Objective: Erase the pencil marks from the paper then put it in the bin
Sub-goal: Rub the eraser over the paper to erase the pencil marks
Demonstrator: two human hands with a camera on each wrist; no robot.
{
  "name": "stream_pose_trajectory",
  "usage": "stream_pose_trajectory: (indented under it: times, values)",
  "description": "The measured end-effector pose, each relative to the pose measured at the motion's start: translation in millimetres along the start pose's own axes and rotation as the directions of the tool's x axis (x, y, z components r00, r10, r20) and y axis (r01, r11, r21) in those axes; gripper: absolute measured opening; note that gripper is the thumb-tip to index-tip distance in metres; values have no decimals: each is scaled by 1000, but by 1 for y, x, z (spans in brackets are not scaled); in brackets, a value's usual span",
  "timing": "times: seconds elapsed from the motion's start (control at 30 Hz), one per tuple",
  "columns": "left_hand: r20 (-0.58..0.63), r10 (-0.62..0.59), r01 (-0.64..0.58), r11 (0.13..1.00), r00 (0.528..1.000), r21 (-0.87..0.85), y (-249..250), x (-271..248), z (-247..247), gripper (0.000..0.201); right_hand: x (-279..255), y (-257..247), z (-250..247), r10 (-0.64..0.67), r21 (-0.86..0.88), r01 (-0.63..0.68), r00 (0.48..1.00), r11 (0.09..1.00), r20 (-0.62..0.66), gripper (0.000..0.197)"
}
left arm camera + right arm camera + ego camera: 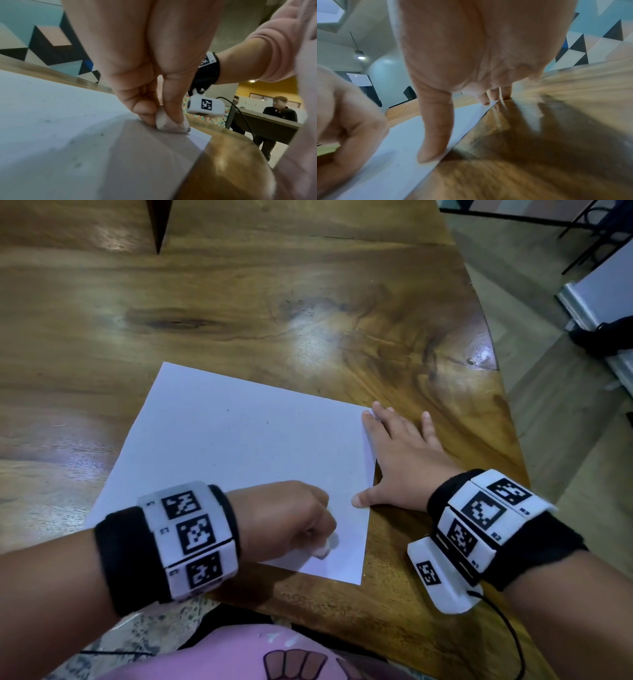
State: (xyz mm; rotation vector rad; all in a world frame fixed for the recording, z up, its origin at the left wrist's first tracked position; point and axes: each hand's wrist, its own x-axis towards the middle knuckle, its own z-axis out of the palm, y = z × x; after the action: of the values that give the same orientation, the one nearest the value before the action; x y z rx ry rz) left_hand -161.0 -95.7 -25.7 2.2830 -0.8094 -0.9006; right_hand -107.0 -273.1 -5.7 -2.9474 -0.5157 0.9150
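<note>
The paper [239, 467] was laid flat on the wooden table [274, 302], close to the table's edge at about 5 o'clock of the head view. A small white eraser [164, 121] was pinched in the grip of the left hand [284, 518], between thumb and curled fingers, and was pressed onto the sheet near its 5 o'clock corner. Grey smudging was seen on the eraser's worn tip. The right hand [400, 460] was spread flat with its fingers straight and holding nothing; its thumb and forefinger tip were rested on the sheet's 3 o'clock edge, while the other fingers were laid on the bare table just beside it, so the sheet was steadied.

Little pencil was left to be seen: only a few faint dark specks were made out toward 12 o'clock of the sheet, and scattered crumbs were seen in the left wrist view. Whether any marks were hidden under the left hand could not be told. The erasing step was judged to be near its end, though not finished, since the eraser was on the sheet. The second part was judged wholly undone: the sheet had not been lifted, and no bin was shown in any view.
</note>
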Motion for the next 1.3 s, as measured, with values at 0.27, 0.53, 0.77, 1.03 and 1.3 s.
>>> stream_pose_trajectory:
  times: [0.27,0.53,0.77,1.03,1.3]
  values:
    - [-5,-96,96,995,995,25,10,-2,-15,6,-3,1,-2,-122,111,130,990,985,-70,116]
    - [-196,-37,57,993,980,100,25,31,-22,17,-1,2,-2,-122,116,129,991,985,-61,106]
    - [-75,18,-15,999,997,41,21,15,-5,9,0,2,-1,-117,84,123,990,989,-78,105]
    - [-75,44,-40,998,996,57,26,27,-6,17,1,3,-2,-121,52,125,990,991,-78,105]
    - [-131,23,-9,995,991,101,32,40,-11,19,1,3,1,-119,60,125,989,990,-91,99]
